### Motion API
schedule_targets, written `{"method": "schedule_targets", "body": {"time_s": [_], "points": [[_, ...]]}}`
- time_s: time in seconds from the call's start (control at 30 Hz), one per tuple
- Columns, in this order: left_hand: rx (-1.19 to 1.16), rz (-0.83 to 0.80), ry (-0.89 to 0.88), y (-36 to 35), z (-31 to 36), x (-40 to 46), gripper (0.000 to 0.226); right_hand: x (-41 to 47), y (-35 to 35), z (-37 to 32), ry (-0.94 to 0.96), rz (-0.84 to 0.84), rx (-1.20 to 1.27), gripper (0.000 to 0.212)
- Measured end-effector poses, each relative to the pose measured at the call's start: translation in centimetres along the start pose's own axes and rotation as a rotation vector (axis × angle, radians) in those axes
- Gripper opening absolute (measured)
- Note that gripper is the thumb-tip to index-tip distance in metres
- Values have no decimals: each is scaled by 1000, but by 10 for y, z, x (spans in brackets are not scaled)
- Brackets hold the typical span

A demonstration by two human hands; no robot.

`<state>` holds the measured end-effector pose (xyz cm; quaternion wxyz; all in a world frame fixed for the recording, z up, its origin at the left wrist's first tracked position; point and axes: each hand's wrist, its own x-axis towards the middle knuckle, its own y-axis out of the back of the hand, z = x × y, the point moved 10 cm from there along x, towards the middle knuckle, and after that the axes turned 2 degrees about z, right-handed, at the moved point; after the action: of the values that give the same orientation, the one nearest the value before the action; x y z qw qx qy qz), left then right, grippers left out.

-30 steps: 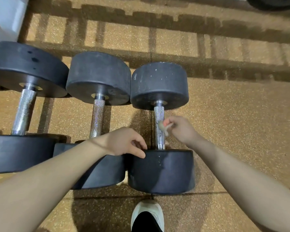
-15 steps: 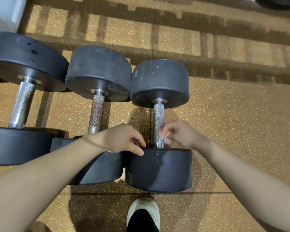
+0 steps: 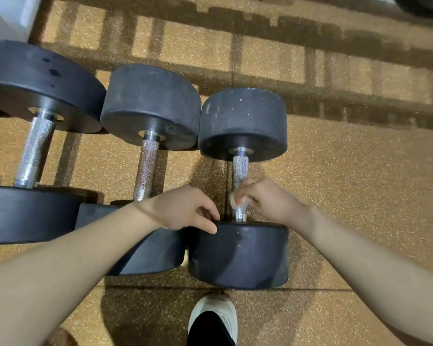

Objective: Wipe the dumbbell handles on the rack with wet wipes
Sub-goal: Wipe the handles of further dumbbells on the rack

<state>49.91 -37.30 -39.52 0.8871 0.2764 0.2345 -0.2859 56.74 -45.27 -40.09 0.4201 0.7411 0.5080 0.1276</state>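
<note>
Head view, right hand (image 3: 270, 201) grip clenched on wet wipe (image 3: 236, 200) around lower handle (image 3: 240, 168) of rightmost dumbbell (image 3: 243, 253) on floor (image 3: 360, 183), left hand (image 3: 185, 208) grip released, fingertips resting on that dumbbell's near weight, two larger dumbbells (image 3: 148, 108) left of it.

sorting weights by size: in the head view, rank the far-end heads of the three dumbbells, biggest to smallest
1. left dumbbell head
2. middle dumbbell head
3. right dumbbell head
Wide-angle distortion may exaggerate the left one.
</note>
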Motion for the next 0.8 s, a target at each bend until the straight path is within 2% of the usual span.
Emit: {"method": "schedule_targets", "body": {"time_s": [0.13, 0.23, 0.3, 0.4, 0.5, 0.53, 0.6, 0.67, 0.7, 0.73, 0.8], "points": [[0, 8, 1, 2, 1, 1, 33, 1, -2, 0, 12, -48, -47, 20], [-4, 19, -4, 3, 1, 2, 33, 16, 22, 4, -10, 112, -95, 20], [-7, 16, -14, 2, 2, 2, 33, 15, 24, 1, 11, 147, -92, 17], [-5, 14, -19, 1, 0, 1, 33, -2, 4, -9, 84, 11, -14, 16], [-11, 16, -13, 2, 0, 1, 33, -9, -7, -5, 57, -153, -26, 22], [-17, 19, -11, 2, 0, 1, 33, -4, -5, -2, 54, -148, -56, 21], [-24, 24, -8, 3, 0, 2, 32, 7, 8, 2, 55, -73, -109, 6], [-28, 26, -9, 3, 0, 2, 31, 14, 26, 7, 37, 68, -120, 32], [-33, 24, -11, 3, 0, 2, 31, 13, 30, 8, 24, 92, -122, 39], [-37, 20, -14, 2, 0, 2, 31, 12, 29, 8, 24, 115, -110, 35], [-40, 20, -17, 2, 0, 2, 32, 4, 14, 0, 37, 23, -88, 10]]}}
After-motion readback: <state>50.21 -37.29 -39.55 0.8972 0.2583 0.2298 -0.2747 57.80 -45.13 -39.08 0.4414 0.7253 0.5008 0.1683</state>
